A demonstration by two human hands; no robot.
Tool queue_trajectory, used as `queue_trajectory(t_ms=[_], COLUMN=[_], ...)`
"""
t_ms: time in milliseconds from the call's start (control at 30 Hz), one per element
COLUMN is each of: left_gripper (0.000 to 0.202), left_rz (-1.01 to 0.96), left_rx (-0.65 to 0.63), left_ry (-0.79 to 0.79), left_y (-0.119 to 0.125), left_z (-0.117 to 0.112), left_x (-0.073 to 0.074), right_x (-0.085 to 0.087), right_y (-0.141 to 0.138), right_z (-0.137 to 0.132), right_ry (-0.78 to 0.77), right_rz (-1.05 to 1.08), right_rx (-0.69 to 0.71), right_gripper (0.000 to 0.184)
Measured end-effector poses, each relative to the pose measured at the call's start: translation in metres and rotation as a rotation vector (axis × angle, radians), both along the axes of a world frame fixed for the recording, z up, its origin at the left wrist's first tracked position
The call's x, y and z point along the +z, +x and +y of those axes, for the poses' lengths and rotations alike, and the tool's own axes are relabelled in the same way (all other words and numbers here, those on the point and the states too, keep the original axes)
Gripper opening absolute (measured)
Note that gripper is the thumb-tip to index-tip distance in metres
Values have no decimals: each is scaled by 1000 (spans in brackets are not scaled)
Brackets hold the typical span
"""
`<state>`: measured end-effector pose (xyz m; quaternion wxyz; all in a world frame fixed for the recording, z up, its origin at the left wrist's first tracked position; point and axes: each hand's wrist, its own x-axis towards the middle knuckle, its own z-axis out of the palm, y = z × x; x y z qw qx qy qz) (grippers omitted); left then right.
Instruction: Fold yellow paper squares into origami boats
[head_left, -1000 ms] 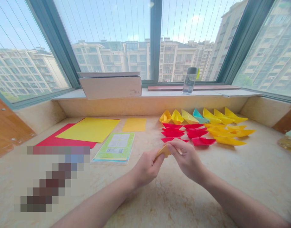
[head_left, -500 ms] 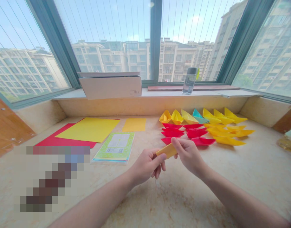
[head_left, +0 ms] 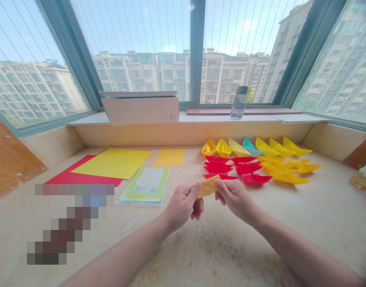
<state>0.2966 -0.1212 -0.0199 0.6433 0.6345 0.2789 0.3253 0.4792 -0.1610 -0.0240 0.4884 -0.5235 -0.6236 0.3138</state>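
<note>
A small folded piece of yellow paper [head_left: 208, 187] is held up between both hands, above the marbled counter [head_left: 197, 251]. My left hand [head_left: 184, 202] pinches its left end between thumb and fingers. At its upper right corner, my right hand [head_left: 234, 196] grips it the same way. Just behind the hands stand rows of folded paper boats: red boats [head_left: 218, 168] closest, orange-yellow boats [head_left: 289, 177] to the right, and a back row of yellow boats [head_left: 264, 146] with one teal boat [head_left: 251, 146] among them.
On the left lie a large yellow sheet [head_left: 111, 163], a red sheet [head_left: 81, 175], a smaller orange-yellow sheet [head_left: 170, 157] and a green paper packet [head_left: 145, 185]. A white box [head_left: 141, 110] and a water bottle [head_left: 239, 103] stand on the sill. A blurred-out patch [head_left: 66, 223] covers the lower left.
My right hand has shifted slightly down along the folded paper's right end, and my left thumb has moved back to its left edge. The paper now shows more of its face.
</note>
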Motion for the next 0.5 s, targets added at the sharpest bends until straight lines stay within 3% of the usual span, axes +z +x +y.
queue_trajectory(t_ms=[133, 367, 500], left_gripper=[57, 47, 49], left_rz=[-28, 9, 3], left_rx=[2, -37, -6], left_ry=[-27, -14, 1], left_y=[-2, 0, 1], left_z=[-2, 0, 1], left_x=[2, -2, -4], right_x=[0, 0, 1], right_y=[-1, -2, 0], right_z=[0, 3, 4], right_ry=[-3, -9, -38], right_rz=[40, 75, 134], right_rx=[61, -1, 46], right_gripper=[65, 62, 60])
